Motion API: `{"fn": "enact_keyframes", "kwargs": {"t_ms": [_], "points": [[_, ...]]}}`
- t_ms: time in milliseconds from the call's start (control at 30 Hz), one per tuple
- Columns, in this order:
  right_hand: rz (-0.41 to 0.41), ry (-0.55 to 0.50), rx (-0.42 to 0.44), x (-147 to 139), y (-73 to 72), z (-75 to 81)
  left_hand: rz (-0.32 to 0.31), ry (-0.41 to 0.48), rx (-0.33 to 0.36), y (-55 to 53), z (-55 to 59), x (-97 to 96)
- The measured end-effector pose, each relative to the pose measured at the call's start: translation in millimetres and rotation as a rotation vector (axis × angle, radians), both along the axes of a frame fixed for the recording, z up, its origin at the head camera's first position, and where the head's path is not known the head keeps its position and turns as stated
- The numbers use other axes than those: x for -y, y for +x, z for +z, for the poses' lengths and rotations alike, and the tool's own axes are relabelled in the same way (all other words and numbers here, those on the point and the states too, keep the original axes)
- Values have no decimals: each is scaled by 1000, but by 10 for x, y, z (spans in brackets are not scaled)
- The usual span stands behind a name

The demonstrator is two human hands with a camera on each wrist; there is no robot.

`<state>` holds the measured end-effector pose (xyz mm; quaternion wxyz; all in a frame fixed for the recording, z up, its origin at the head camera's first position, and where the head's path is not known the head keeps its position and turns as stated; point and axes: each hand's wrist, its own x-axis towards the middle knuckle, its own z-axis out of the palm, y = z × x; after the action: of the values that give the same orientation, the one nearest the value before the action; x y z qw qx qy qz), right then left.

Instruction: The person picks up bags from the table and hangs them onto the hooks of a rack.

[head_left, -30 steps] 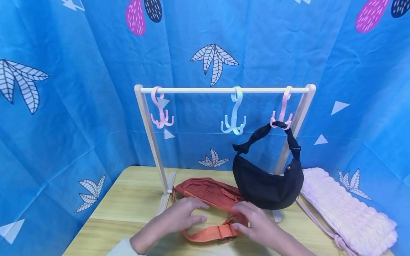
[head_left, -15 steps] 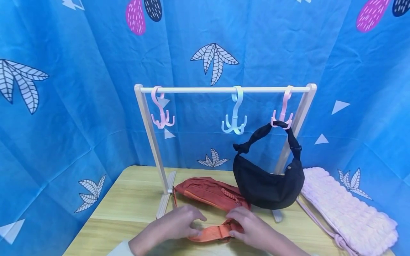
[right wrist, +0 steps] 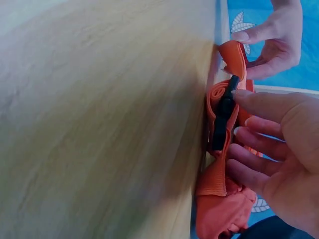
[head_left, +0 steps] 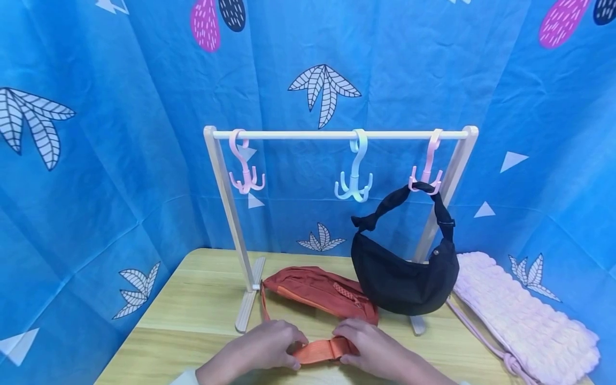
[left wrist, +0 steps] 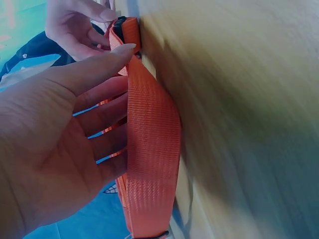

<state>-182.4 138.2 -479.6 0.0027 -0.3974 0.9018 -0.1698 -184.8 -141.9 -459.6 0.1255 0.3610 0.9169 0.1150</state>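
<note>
A rust-red waist bag (head_left: 313, 291) lies on the table under the rack, its orange strap (head_left: 315, 352) looped toward the front. At the strap's left part, my left hand (head_left: 269, 345) holds the webbing, thumb on one side and fingers (left wrist: 107, 114) behind it. My right hand (head_left: 368, 347) grips the strap farther right, near a black buckle (right wrist: 224, 112); its thumb touches by the buckle and its fingertips reach the strap's other side. A black shoulder bag (head_left: 404, 275) hangs by its strap from the right pink hook (head_left: 426, 166).
A wooden rack (head_left: 298, 135) stands over the table (head_left: 192, 305). From its bar also hang a left pink hook (head_left: 245, 166) and a light blue hook (head_left: 355, 171). A fluffy pale pink bag (head_left: 524, 315) lies at the right edge. Blue patterned cloth (head_left: 308, 69) surrounds the table.
Both hands have come down toward the front of the table, from above the waist bag onto its orange strap, and have closed on it. The hanging black bag has stayed in place.
</note>
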Motion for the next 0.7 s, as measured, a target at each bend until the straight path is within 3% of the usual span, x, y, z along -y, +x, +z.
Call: {"fn": "enact_keyframes", "kwargs": {"t_ms": [367, 700], "points": [[-10, 23, 143, 30, -48, -55, 21, -28, 12, -4, -67, -27], [-6, 19, 140, 41, -45, -116, -12, 25, 29, -6, -113, -29]]}}
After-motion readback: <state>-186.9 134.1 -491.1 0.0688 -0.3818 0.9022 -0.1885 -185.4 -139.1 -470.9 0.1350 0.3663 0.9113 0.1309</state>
